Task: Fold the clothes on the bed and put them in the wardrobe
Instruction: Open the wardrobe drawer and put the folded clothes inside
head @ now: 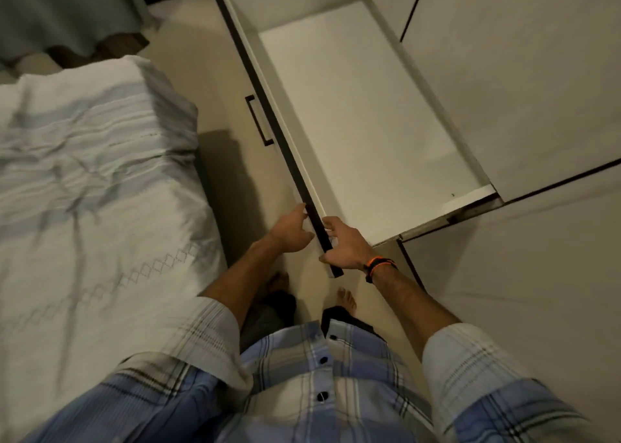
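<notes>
One white wardrobe drawer (363, 119) stands pulled out beside the bed (84, 190), its pale inside bare, its front panel edged with a dark strip and carrying a dark bar handle (258, 120). Both hands meet at the near end of that front panel: the left hand (291, 230) lies against the outer face with fingers loosely extended, while the right hand (346, 245), an orange-and-black band (379, 263) on its wrist, curls its fingers over the top edge.
</notes>
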